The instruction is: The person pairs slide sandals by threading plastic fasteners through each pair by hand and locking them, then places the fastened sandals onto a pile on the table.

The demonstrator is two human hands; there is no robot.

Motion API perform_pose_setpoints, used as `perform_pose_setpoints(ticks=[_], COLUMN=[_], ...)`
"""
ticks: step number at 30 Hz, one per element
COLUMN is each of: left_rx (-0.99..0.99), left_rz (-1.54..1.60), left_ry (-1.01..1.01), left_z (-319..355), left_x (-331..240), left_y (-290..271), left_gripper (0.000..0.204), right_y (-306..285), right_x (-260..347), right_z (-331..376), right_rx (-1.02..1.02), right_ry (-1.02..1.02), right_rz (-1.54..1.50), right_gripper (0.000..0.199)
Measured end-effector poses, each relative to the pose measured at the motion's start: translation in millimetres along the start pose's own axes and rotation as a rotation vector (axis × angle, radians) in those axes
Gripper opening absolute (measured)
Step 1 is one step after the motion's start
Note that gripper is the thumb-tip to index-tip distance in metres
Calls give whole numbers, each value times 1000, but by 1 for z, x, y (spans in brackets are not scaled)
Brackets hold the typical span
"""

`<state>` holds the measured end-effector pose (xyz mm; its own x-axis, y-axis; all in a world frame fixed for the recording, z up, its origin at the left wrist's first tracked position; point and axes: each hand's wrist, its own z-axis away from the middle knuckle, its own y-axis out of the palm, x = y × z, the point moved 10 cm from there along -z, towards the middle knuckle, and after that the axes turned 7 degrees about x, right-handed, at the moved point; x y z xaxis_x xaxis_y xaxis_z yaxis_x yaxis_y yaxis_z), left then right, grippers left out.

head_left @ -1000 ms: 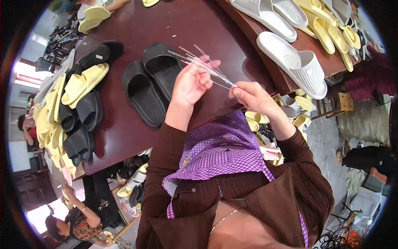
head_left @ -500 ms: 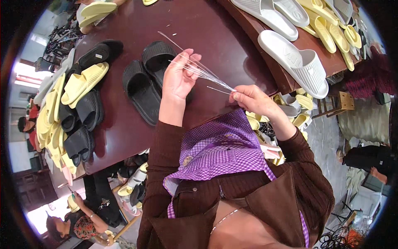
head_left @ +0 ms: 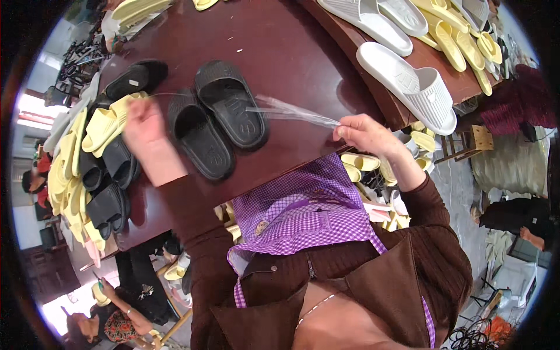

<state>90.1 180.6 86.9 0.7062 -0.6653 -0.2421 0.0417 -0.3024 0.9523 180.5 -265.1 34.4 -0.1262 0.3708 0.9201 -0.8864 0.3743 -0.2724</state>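
Observation:
My right hand (head_left: 366,133) is closed around one end of a bundle of thin clear plastic strands (head_left: 294,111), which fan out leftward over the table. My left hand (head_left: 149,125), smeared by motion, is beside a yellow slide sandal (head_left: 102,129) at the left. From its fingertips a single thin clear strand (head_left: 170,94) seems to trail toward the black slides. Between my hands lies a pair of black slide sandals, the left one (head_left: 204,143) and the right one (head_left: 233,108), side by side with openings toward me.
Yellow and black slides are heaped along the left table edge (head_left: 70,157). A white slide (head_left: 405,87) lies on a raised board at the right, near more white and yellow ones. More slides (head_left: 364,162) sit below the table. Other people (head_left: 111,315) are in the background.
My left hand has moved away from the strand bundle, left past the black slides, apparently drawing one strand along. My right hand keeps hold of the bundle, nearly in place.

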Motion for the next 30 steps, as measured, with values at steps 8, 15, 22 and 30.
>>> perform_pose_setpoints(ticks=[8,15,22,30], left_rx=[74,92,-41,-2], left_rz=[-131,-49,-219,-389], left_ry=[314,-20,-286,-522], left_z=[40,100,152,175], left_x=[-162,-47,26,123], left_y=[20,45,25,34], left_gripper=[10,9,17,17], right_y=[-78,-128,-116,14], right_x=[21,13,73,148], right_z=[-65,-202,-166,-90], right_rx=[-385,-498,-700,-120], right_ry=[-4,52,-95,-524], right_rz=[250,739,1069,217], right_gripper=[23,30,30,20])
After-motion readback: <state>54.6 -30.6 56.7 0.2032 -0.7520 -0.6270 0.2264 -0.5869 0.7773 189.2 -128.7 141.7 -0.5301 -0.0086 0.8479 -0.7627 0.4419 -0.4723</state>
